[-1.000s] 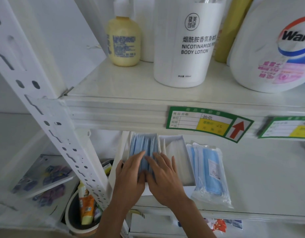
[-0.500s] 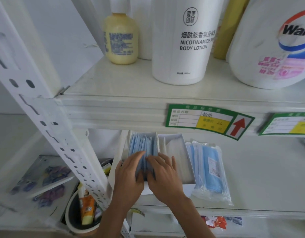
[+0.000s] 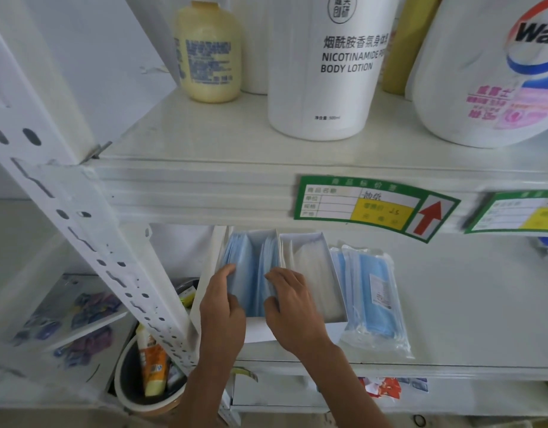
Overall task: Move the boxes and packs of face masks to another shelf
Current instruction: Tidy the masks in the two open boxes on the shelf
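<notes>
White bottle [image 3: 328, 66]: "NICOTINAMIDE BODY LOTION". Open box [image 3: 263, 330], blue masks [image 3: 251, 273]; left hand [image 3: 221, 307] and right hand [image 3: 292, 310] each pinch a sheaf, parting them.

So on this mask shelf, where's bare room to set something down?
Bare shelf lies right of the sealed mask pack, across to the right edge. The left end is crowded: blue-mask box, white-mask box, both hands, left hand, right hand.

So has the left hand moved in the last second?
Yes. The left hand has slid left, off the right hand, toward the blue mask box's left wall.
</notes>
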